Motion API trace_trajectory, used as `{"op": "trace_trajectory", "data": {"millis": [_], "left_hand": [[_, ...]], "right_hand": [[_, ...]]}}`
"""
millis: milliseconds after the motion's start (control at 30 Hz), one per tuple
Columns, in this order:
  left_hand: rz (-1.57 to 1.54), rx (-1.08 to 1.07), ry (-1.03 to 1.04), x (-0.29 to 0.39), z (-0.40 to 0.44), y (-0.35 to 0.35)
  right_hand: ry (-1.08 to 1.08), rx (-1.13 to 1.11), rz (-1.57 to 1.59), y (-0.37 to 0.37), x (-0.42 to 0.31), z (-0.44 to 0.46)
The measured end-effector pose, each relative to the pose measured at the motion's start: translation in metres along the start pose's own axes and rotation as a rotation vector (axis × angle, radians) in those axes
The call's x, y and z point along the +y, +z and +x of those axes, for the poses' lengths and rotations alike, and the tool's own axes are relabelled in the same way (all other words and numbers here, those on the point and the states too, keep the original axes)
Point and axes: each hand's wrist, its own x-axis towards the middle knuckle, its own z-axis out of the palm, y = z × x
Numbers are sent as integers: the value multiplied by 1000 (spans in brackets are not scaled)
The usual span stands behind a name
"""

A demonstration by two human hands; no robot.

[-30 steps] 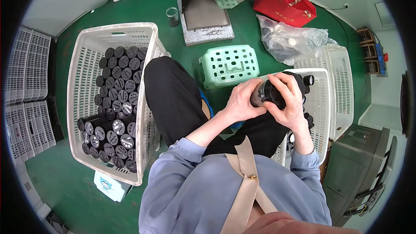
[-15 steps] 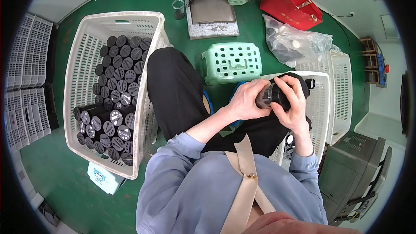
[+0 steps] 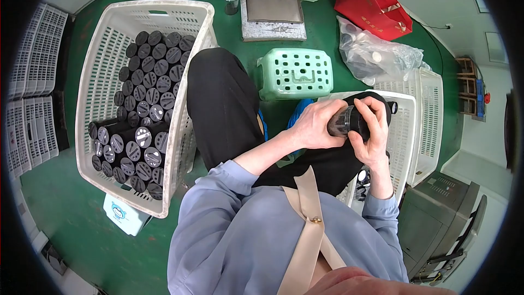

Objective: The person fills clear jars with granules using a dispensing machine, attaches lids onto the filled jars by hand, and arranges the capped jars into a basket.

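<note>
A dark see-through jar (image 3: 339,124) with a black lid (image 3: 358,123) lies tilted between my hands above my right knee. My left hand (image 3: 315,126) is wrapped round the jar's body. The fingers of my right hand (image 3: 372,131) curl round the lid end. On my left, a large white crate (image 3: 82,98) holds many black cylinders (image 3: 143,108) with round dark tops, most of them standing closely packed. Partly hidden by my right arm and knee is another white crate (image 3: 403,131) with some black-lidded jars (image 3: 362,186) in it.
A green plastic stool (image 3: 295,72) stands beyond my knees. Further off are a metal platform (image 3: 274,31), a clear cup (image 3: 231,1), a plastic bag (image 3: 376,54) and a red bag (image 3: 373,13). A grey metal cabinet (image 3: 436,218) stands at the right.
The view has shifted, so the crate, stool and platform sit higher in the picture. Both hands stay on the jar and its lid, with only slight changes in finger position.
</note>
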Motion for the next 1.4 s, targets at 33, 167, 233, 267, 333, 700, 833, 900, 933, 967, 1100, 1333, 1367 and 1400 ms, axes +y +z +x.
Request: {"op": "trace_trajectory", "data": {"millis": [33,167,233,267,333,700,833,900,933,967,1100,1333,1367,1400], "left_hand": [[4,-22,-17,0,0,-1],[-29,-62,-37,-2,-2,1],[-57,-52,-18,-2,-2,4],[-65,-52,-22,-3,-2,4],[-81,-50,-32,-4,-3,6],[199,113,16,-6,-8,14],[330,97,14,4,-3,7],[274,124,22,-1,-4,13],[230,133,28,-3,-5,15],[188,144,35,-7,-6,16],[-25,11,-36,2,-3,7],[-583,-500,-172,-3,-6,9],[-608,-529,-176,-7,-8,11],[-632,-561,-179,-5,-7,8]], "right_hand": [[-1,-5,1,0,0,0],[-8,-35,29,2,0,1],[-2,-48,46,4,0,1],[1,-53,54,5,-1,1],[8,-53,42,7,-2,1],[210,98,35,23,-18,1],[379,145,188,15,-20,7],[375,177,161,21,-22,9],[348,193,142,25,-21,8],[319,210,125,29,-20,8],[210,229,199,28,-16,9],[-89,-61,480,2,-14,27],[-117,-114,527,-2,-16,31],[-122,-131,527,-2,-19,33]]}}
